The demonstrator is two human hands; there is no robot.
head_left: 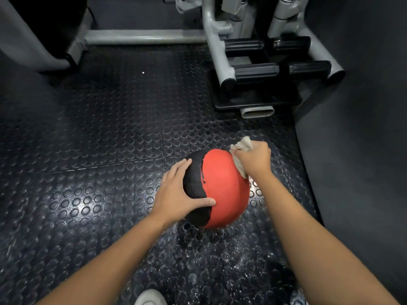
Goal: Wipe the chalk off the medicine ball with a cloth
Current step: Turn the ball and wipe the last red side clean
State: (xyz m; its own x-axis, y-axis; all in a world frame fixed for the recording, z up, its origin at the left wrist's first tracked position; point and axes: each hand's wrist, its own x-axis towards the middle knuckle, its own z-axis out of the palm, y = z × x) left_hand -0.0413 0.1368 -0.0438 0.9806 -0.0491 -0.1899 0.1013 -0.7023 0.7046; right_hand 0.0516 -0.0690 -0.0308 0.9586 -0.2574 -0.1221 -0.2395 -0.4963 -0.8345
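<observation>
A red and black medicine ball (pixel 222 190) rests on the studded rubber floor in the lower middle of the view. My left hand (pixel 176 192) lies spread on its black left side, thumb across the seam, holding it steady. My right hand (pixel 255 158) is closed around a crumpled pale cloth (pixel 242 145) and presses it against the ball's upper right edge. The cloth sticks out above and below my fist. The red face that shows looks free of chalk.
White chalk dust speckles the floor (pixel 237 267) below and right of the ball. A grey gym machine frame with black footrests (pixel 264 69) stands behind. A dark padded wall (pixel 356 150) rises close on the right. A white shoe tip (pixel 149 298) shows at the bottom.
</observation>
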